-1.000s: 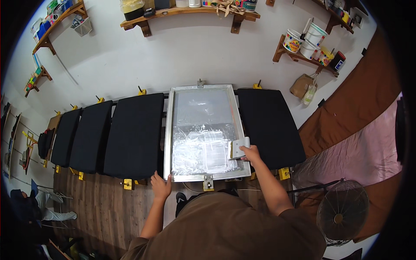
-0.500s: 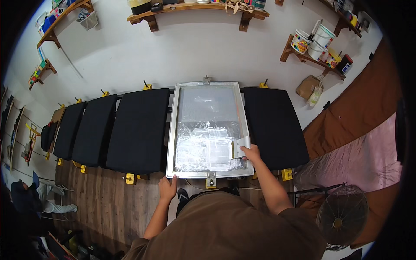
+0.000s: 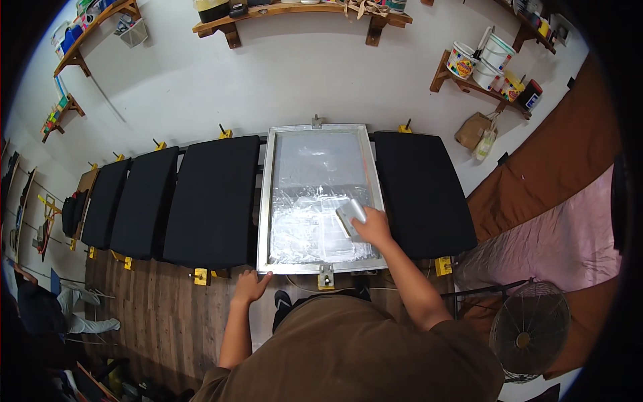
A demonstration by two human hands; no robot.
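A silver-framed printing screen (image 3: 264, 201) lies over the row of black pallets, directly in front of me. White ink is smeared across the near half of its mesh. In my right hand (image 3: 375, 228) is a grey squeegee (image 3: 349, 213), held tilted over the inked area near the right side; whether its blade touches the mesh I cannot tell. My left hand (image 3: 250, 288) grips the near left corner of the frame, its fingers partly hidden. A metal clamp (image 3: 325, 276) sits at the middle of the frame's near edge.
Black-covered pallets (image 3: 213, 201) flank the screen, another black pallet (image 3: 423, 194) on the right, with yellow brackets. A standing fan (image 3: 529, 331) is at the lower right. Wall shelves (image 3: 301, 9) hold tubs. A person (image 3: 43, 301) sits at far left.
My right hand has moved the squeegee left and slightly upward from the frame's right side, turning it to a slant. My left hand stays at the near left corner, shifted slightly.
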